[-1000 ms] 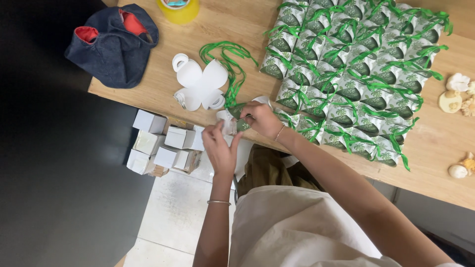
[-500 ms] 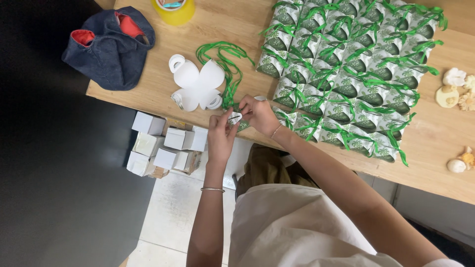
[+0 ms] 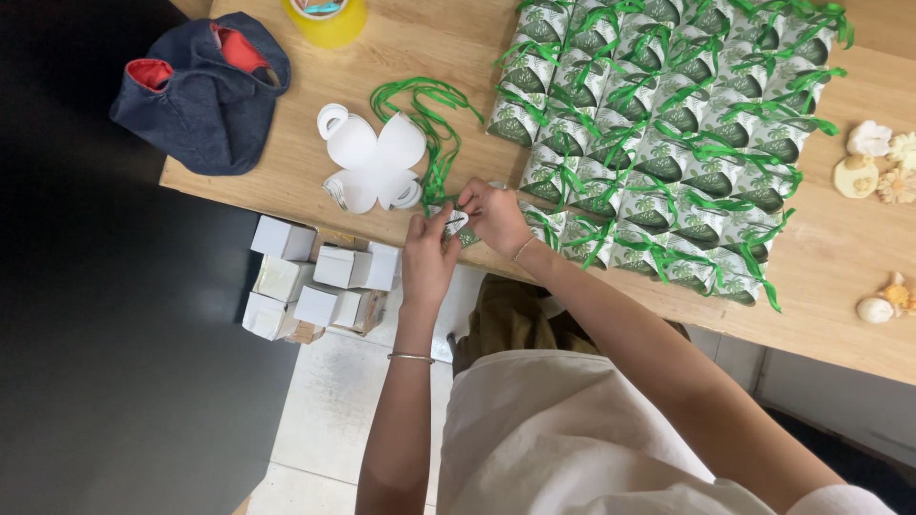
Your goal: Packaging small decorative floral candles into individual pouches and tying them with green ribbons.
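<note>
Pinching a small green-patterned favor box (image 3: pixel 456 227) between both hands at the near edge of the tabletop (image 3: pixel 286 181), my left hand (image 3: pixel 426 257) grips it from below while my right hand (image 3: pixel 493 215) closes its fingers on top. Loose green ribbon (image 3: pixel 429 124) and a flat white box blank (image 3: pixel 372 157) lie just beyond. Finished ribbon-tied boxes (image 3: pixel 668 133) fill the tabletop's right side.

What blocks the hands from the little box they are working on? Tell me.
Nothing visible does. The left hand and right hand both already pinch the small green-patterned box at the table edge, with loose green ribbon just beyond it.
</note>
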